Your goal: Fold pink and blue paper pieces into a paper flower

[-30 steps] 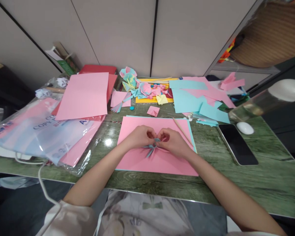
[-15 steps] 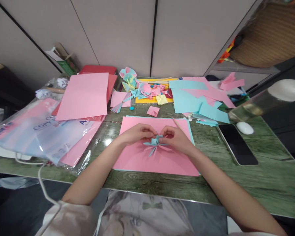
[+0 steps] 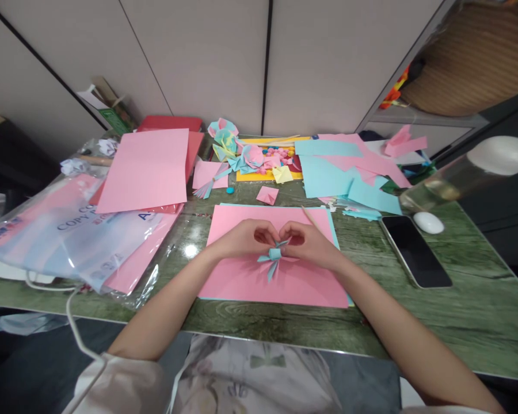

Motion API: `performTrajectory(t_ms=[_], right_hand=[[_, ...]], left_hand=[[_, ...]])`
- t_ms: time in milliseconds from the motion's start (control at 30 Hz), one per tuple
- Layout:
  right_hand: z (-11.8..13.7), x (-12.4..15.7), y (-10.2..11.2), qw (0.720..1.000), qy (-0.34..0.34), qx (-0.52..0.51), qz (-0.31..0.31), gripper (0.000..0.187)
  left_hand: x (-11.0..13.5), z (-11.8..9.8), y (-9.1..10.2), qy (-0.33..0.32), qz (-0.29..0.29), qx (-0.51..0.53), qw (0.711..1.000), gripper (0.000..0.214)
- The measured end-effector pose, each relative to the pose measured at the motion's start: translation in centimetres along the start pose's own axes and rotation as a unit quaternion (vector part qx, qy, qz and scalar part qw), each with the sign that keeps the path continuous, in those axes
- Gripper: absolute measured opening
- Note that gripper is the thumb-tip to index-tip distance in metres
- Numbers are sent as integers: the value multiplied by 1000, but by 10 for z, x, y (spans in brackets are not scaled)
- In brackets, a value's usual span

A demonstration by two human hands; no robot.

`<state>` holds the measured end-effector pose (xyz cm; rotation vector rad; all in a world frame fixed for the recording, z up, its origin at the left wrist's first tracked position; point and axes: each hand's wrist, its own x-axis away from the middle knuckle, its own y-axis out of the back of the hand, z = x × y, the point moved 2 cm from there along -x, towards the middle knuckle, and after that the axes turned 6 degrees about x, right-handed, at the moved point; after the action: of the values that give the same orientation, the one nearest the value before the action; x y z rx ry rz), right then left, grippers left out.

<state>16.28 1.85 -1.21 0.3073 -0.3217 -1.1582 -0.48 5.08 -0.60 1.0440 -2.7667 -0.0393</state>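
Both my hands meet over a pink sheet [image 3: 250, 282] lying on the green table. My left hand [image 3: 246, 237] and my right hand [image 3: 306, 242] are curled, fingertips pinched on a small folded piece of blue and pink paper [image 3: 274, 259]. Its blue strips fan out to the left and downward below my fingers. A blue sheet edge shows under the pink sheet. A thin wooden stick [image 3: 311, 219] lies just beyond my right hand.
A phone [image 3: 415, 250] and a white oval object [image 3: 429, 222] lie to the right, beside a tilted clear bottle [image 3: 466, 175]. Loose pink and blue sheets [image 3: 341, 167], finished paper flowers [image 3: 237, 150] and a plastic-wrapped paper pack [image 3: 64, 230] fill the back and left.
My fingers have worked the folded piece; its blue centre now shows as a small loop and the strips hang lower. The view shifted slightly.
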Motion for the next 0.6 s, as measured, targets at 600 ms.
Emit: performTrajectory(t_ms=[600], right_hand=[[9,7,0,982,18,158,-99,10]], left_hand=[[5,-5,-12,-36,-109,-114,987,11]])
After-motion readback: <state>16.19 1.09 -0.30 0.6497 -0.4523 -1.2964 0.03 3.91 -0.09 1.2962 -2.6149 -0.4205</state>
